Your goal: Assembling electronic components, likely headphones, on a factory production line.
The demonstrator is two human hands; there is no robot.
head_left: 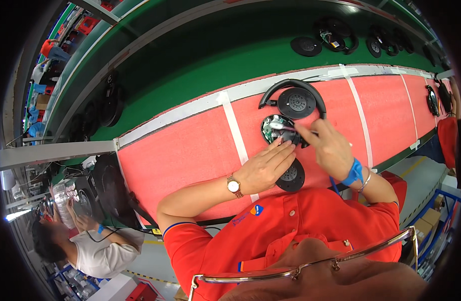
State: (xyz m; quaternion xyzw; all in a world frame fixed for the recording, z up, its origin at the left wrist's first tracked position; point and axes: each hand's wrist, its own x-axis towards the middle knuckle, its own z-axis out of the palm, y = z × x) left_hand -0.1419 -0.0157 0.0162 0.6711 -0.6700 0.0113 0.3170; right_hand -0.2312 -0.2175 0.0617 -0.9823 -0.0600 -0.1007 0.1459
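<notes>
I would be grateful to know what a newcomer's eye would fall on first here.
Probably the wide pink mat across the middle, crossed by white tape. Right of centre, the left hand and right hand are both at an opened earcup showing green circuitry. The wearer's red shirt, lower down, also stands out.

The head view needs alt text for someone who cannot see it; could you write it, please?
A person in red holds what seems a thin tool in the right hand, over an open earcup with a green circuit board; the left hand is at the earcup's near edge. On the pink mat, a headset lies beyond, a round plate nearer.
</notes>
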